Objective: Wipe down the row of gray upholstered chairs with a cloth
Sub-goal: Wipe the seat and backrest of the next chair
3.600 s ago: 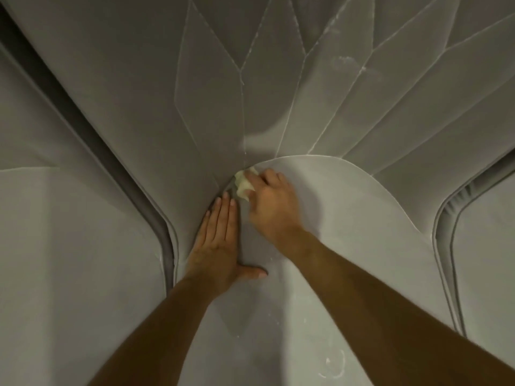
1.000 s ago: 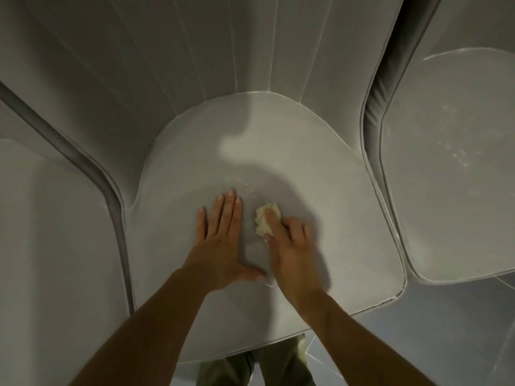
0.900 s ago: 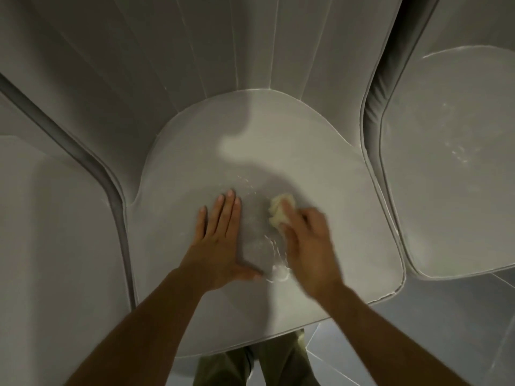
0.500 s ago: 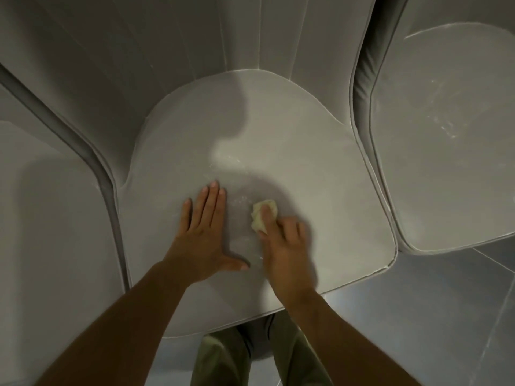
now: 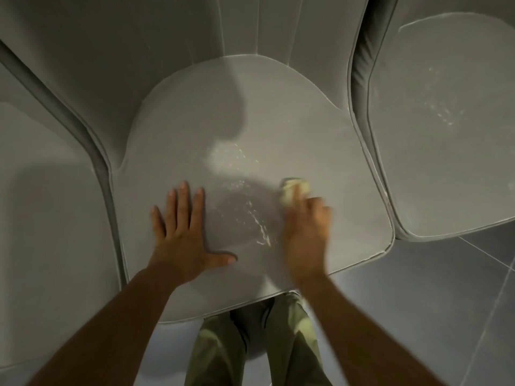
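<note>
A gray upholstered chair seat (image 5: 278,112) fills the middle of the head view, its channelled backrest (image 5: 167,34) rising behind it. My left hand (image 5: 184,232) lies flat on the seat's front left, fingers straight and spread. My right hand (image 5: 305,232), blurred by motion, holds a small wadded pale yellow cloth (image 5: 292,189) against the seat's right half. Pale streaks (image 5: 250,215) mark the fabric between my hands.
A second gray seat (image 5: 451,135) stands close on the right, with pale specks on it. A third gray chair (image 5: 50,196) sits on the left. Gray tiled floor (image 5: 432,302) shows at lower right, and my olive trouser legs (image 5: 250,344) are below the seat's front edge.
My right hand has swept the cloth rightward across the seat since half a second ago. The left hand has stayed flat in place. Earlier, both hands were at the seat's back seam.
</note>
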Motion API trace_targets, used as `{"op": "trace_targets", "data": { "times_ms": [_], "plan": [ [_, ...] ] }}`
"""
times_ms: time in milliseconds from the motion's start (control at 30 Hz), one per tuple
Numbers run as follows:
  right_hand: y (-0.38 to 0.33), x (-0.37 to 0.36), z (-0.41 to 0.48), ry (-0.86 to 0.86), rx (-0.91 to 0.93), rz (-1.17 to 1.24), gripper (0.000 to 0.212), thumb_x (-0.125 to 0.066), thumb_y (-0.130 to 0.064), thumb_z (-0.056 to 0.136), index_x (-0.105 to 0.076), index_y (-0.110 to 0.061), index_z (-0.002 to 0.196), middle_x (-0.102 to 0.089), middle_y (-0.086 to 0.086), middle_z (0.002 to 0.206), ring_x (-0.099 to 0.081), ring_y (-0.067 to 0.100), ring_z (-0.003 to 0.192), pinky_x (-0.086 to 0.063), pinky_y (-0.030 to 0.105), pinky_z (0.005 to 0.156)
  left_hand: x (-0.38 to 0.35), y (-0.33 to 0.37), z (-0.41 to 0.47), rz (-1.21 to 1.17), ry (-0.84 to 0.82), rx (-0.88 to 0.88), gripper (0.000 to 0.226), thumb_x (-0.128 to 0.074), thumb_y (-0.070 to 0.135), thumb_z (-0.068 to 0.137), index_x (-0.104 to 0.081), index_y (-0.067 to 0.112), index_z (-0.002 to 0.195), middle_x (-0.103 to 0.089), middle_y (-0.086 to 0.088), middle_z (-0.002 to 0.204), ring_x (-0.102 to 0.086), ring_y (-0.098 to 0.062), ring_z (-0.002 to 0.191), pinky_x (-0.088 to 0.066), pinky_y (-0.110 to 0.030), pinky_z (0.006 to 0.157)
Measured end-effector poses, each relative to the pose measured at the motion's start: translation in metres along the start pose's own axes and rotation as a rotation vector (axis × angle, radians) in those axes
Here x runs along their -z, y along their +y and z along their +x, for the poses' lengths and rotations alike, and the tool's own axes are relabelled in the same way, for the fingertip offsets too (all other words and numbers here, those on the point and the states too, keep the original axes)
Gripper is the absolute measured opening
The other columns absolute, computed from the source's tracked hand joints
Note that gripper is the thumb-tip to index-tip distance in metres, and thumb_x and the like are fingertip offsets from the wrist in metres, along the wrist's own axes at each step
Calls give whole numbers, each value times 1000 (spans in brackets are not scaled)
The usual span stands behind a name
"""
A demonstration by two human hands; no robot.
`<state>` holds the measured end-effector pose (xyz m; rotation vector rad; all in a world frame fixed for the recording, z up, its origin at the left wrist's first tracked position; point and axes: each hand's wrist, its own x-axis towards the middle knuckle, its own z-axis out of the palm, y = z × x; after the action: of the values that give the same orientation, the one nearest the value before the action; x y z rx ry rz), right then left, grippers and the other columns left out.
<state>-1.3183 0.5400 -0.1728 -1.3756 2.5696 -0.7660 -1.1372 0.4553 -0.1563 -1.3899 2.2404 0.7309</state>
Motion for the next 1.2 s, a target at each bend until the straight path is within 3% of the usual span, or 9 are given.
{"op": "trace_targets", "data": {
  "times_ms": [67,233,367,433,633,767,900,1067,1200],
  "plan": [
    [-40,-18,-20,-75,112,-25,45,-42,-24,81,-51,-9,123,-54,15,92,-36,26,78,-35,37,65,2,1,-1,-5,-2,-7,134,-14,100,33,47,28,128,55,1,134,54,-17,122,43,-34,92],
    [-30,3,-13,-82,36,146,38,-45,-26,91,-60,-7,120,-54,15,91,-52,28,75,-51,37,64,4,-15,-12,-2,11,-39,139,-13,105,35,41,24,135,41,-1,147,40,-16,135,24,-40,110],
    [6,12,-5,82,-176,83,42,-49,-20,93,-54,4,126,-50,20,93,-48,31,80,-36,25,71,3,-32,-21,-33,10,50,147,-10,105,31,34,16,138,38,0,147,41,-14,134,25,-37,110],
    [-8,-9,-14,76,-171,10,44,-44,-25,92,-53,4,124,-51,21,88,-48,33,77,-32,31,68,4,-30,-22,-60,1,77,146,-17,102,30,38,17,135,44,1,143,47,-13,129,29,-36,107],
    [-66,-30,-17,-130,101,249,42,-44,-29,90,-56,-8,124,-53,16,85,-51,29,74,-49,35,62,13,-27,-20,-82,-44,69,142,-24,100,32,48,23,125,51,5,137,47,-13,128,28,-36,107],
    [-50,-17,63,-1,41,188,40,-49,-18,91,-56,-5,128,-53,19,96,-50,32,86,-36,32,76,30,-35,-10,-67,-73,134,139,-37,90,39,47,20,125,46,-1,143,41,-15,131,21,-39,111],
    [-40,-31,134,-195,61,51,40,-49,-16,94,-51,-14,134,-51,18,118,-45,34,106,-31,32,90,34,-36,0,-84,-99,157,142,-53,86,49,47,20,126,50,0,139,42,-18,132,21,-42,112],
    [-66,-52,53,-282,457,110,39,-45,-19,82,-66,-10,114,-63,14,91,-55,34,75,-32,35,73,30,-36,6,-99,-101,172,146,-64,80,54,50,21,124,57,4,129,47,-19,129,25,-45,110],
    [-70,-43,55,-387,429,245,42,-42,-22,83,-67,-5,112,-60,16,87,-56,34,75,-37,36,73,33,-43,7,-112,-90,160,144,-64,79,57,52,23,121,59,9,127,51,-15,124,27,-40,109]
  ]
}}
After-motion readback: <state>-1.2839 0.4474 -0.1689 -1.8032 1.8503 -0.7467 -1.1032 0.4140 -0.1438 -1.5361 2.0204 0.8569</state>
